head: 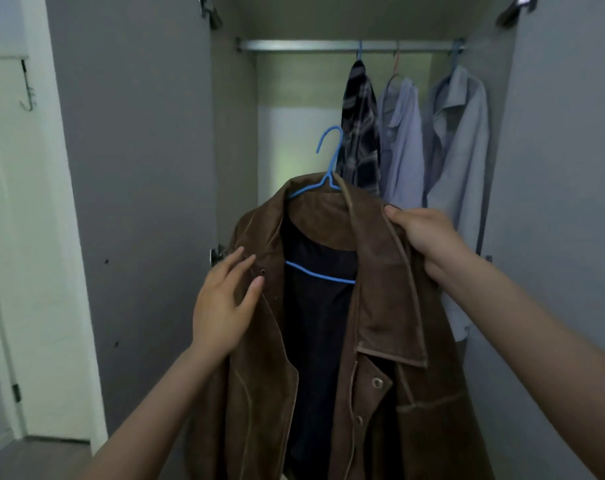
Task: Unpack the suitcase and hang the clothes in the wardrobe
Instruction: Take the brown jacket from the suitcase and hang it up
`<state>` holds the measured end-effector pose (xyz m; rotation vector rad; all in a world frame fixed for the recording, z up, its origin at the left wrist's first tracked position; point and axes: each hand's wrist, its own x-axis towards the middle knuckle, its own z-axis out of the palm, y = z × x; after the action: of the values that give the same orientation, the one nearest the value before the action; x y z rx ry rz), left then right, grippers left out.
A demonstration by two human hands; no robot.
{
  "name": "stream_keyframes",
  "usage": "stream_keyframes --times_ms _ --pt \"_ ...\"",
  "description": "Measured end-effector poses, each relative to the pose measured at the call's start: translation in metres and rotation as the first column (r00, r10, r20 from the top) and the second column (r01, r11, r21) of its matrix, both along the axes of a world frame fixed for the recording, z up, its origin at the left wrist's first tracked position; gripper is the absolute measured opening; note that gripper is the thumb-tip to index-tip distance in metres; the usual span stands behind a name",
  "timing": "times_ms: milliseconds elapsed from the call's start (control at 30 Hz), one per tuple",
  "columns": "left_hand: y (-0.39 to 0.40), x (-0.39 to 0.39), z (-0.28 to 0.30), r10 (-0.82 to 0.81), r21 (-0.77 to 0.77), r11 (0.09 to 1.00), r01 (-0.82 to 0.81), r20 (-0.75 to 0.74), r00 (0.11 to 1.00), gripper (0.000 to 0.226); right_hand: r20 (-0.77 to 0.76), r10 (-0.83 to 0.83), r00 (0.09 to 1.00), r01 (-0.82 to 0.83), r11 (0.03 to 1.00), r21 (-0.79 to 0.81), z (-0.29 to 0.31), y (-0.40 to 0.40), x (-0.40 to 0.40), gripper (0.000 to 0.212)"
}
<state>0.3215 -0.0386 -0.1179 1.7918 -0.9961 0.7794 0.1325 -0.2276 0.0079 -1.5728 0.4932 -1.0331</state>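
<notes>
A brown suede jacket [380, 306] with a dark lining hangs on a blue hanger [329, 157] held up in front of the open wardrobe, below the metal rail [294, 46]. My right hand [429, 237] grips the jacket's right shoulder and collar and carries its weight. My left hand [225, 299] lies with straight fingers against the left lapel. The hanger's hook is free in the air, well under the rail. The suitcase is out of view.
On the rail's right half hang a dark plaid shirt [360, 126] and two light blue shirts [401, 140] [460, 133]. Grey wardrobe doors [138, 168] stand open on both sides. A white door [24, 237] with a hook is at the left.
</notes>
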Motion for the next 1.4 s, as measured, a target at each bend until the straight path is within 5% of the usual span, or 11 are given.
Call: stream_keyframes --times_ms 367,600,767,900,1067,1400 --pt "-0.055 0.056 0.084 -0.110 -0.129 0.986 0.107 -0.011 0.994 0.059 0.137 0.021 0.990 -0.045 0.983 0.178 0.099 -0.047 0.084 0.030" --pt "-0.107 0.106 0.132 -0.165 -0.272 0.952 0.142 -0.062 0.984 0.046 0.294 0.064 0.954 -0.107 0.985 0.132 0.163 -0.094 0.158 0.020" --pt "-0.148 0.161 0.159 -0.060 -0.176 0.983 0.060 0.003 0.998 0.077 0.384 0.038 0.922 -0.092 0.988 0.122 0.200 -0.180 0.247 0.047" --pt "-0.186 0.206 0.199 0.011 -0.184 0.983 0.006 0.090 0.996 0.079 0.449 -0.004 0.893 -0.040 0.995 0.089 0.240 -0.247 0.309 0.051" --pt "-0.225 0.251 0.230 0.041 -0.164 0.986 -0.013 0.170 0.985 0.079 0.491 -0.062 0.869 0.086 0.996 -0.026 0.264 -0.238 0.334 0.033" --pt "-0.285 0.343 0.240 -0.117 -0.228 0.963 0.141 0.115 0.986 0.068 0.503 -0.132 0.854 0.208 0.973 -0.098 0.317 -0.279 0.423 0.051"
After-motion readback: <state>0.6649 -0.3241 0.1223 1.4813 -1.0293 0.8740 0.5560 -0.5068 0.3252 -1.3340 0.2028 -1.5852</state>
